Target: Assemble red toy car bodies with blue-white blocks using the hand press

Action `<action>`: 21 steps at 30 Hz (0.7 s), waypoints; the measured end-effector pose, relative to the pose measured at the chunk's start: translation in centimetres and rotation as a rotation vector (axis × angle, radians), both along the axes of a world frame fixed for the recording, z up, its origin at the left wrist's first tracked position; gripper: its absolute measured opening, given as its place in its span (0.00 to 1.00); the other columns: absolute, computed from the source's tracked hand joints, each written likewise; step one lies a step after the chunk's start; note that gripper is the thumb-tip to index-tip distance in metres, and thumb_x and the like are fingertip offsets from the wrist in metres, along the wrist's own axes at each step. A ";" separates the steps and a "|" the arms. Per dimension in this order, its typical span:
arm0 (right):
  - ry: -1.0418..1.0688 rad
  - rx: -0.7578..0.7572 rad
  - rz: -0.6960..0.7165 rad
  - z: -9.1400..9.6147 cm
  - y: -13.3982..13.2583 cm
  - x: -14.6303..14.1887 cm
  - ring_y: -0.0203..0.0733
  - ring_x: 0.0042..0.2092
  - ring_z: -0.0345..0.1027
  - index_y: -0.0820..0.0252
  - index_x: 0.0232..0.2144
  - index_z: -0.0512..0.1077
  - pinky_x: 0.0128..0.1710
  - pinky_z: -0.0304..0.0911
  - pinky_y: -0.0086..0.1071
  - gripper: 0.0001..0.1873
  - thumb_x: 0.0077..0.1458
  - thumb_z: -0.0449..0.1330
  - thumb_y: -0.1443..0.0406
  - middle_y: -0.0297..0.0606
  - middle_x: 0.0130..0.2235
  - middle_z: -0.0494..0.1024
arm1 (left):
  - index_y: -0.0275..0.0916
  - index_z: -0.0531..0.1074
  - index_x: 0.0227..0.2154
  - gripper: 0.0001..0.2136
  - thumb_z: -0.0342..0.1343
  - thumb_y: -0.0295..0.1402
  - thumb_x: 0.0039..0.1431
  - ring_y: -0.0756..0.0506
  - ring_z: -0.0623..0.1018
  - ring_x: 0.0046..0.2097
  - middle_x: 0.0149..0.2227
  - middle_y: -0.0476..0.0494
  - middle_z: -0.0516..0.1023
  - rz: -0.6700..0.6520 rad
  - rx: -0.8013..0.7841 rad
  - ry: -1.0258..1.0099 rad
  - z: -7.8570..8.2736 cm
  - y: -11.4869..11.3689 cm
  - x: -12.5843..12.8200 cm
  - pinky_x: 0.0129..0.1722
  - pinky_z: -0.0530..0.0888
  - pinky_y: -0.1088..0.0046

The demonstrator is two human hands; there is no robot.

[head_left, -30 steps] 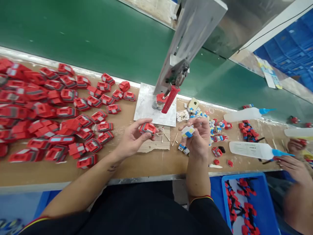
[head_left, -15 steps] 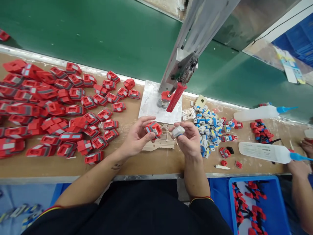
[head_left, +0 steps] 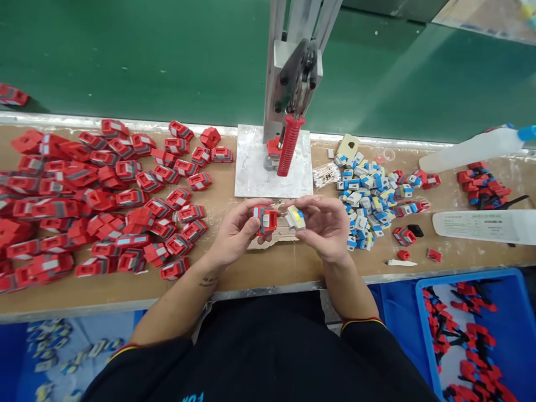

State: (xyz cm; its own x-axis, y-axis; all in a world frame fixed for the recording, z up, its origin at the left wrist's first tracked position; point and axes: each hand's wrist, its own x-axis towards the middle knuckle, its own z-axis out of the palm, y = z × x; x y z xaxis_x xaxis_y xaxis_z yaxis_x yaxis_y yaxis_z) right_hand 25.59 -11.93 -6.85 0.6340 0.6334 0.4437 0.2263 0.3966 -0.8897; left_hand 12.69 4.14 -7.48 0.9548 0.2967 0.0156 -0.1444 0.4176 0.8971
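A brown-covered worktop [head_left: 293, 274] runs across the view, with a flat green surface [head_left: 167, 72] behind it. Over the near edge of the worktop, the person's left hand [head_left: 238, 230] holds a red plastic block with grey and white panels [head_left: 264, 220] between thumb and fingers, its hollow side turned toward the right hand. The right hand [head_left: 325, 228] pinches a small white block with yellow and blue faces [head_left: 296, 218] by its sides. The two blocks are near each other, with a gap between them.

Just under the hands lies a torn piece of cardboard [head_left: 274, 241]. Beyond it, a pale metal plate [head_left: 251, 167] carries an upright metal press with a red ribbed handle [head_left: 290, 146]; another red piece [head_left: 273, 146] sits beneath the press.

To the left spreads a large heap of similar red-and-grey blocks [head_left: 84, 204]. To the right, next to a bundle of white cotton swabs [head_left: 326, 176], lies a pile of small white, blue and yellow blocks [head_left: 365, 204]. Farther right, two translucent white bottles [head_left: 481, 225] lie on their sides, with a cluster of red-and-black parts [head_left: 483, 184] between them. Below the worktop, a blue plastic tray [head_left: 511, 318] holds more red-and-black pieces [head_left: 477, 346].
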 end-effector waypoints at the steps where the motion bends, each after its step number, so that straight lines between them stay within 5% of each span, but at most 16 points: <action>1: -0.067 0.009 -0.028 0.1 0.0 -0.2 0.48 0.53 0.84 0.43 0.58 0.72 0.53 0.84 0.46 0.25 0.60 0.73 0.60 0.39 0.51 0.82 | 0.42 0.77 0.52 0.23 0.68 0.53 0.65 0.51 0.78 0.25 0.37 0.43 0.85 -0.002 -0.009 0.002 0.0 -0.1 0.0 0.24 0.75 0.75; 7: -0.368 -0.093 -0.081 0.0 0.0 -0.6 0.50 0.53 0.84 0.41 0.62 0.70 0.53 0.84 0.46 0.34 0.57 0.74 0.67 0.40 0.53 0.83 | 0.40 0.80 0.52 0.25 0.70 0.54 0.62 0.51 0.77 0.25 0.34 0.45 0.82 0.013 0.046 0.056 -0.3 -0.2 -0.1 0.24 0.76 0.75; 13: -0.556 -0.168 -0.085 0.8 -0.1 -0.4 0.51 0.53 0.86 0.44 0.62 0.72 0.53 0.85 0.45 0.31 0.60 0.72 0.70 0.40 0.52 0.88 | 0.41 0.80 0.58 0.24 0.67 0.50 0.66 0.50 0.77 0.28 0.39 0.42 0.85 0.095 0.300 0.094 0.1 0.2 -0.5 0.27 0.76 0.76; 17: -0.653 -0.121 -0.127 0.9 0.1 -0.7 0.50 0.52 0.87 0.45 0.63 0.73 0.52 0.86 0.43 0.32 0.60 0.71 0.72 0.40 0.50 0.88 | 0.40 0.78 0.63 0.26 0.64 0.48 0.69 0.50 0.75 0.28 0.34 0.45 0.83 0.105 0.447 0.111 0.6 0.5 -1.0 0.27 0.75 0.75; 21: -0.693 -0.053 -0.161 0.4 0.3 -1.2 0.50 0.51 0.87 0.47 0.63 0.74 0.51 0.87 0.42 0.32 0.60 0.72 0.71 0.40 0.46 0.88 | 0.39 0.75 0.66 0.26 0.59 0.49 0.73 0.48 0.77 0.28 0.32 0.45 0.83 0.042 0.423 0.088 1.0 0.8 -1.4 0.28 0.76 0.74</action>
State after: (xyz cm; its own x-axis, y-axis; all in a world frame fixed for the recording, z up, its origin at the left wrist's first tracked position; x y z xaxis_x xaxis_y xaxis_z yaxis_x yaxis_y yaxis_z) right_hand 24.35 -11.67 -6.49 0.3043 0.5877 0.7497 0.7988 0.2712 -0.5369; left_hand 11.26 4.97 -6.46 0.9452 0.3202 0.0631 -0.0686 0.0061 0.9976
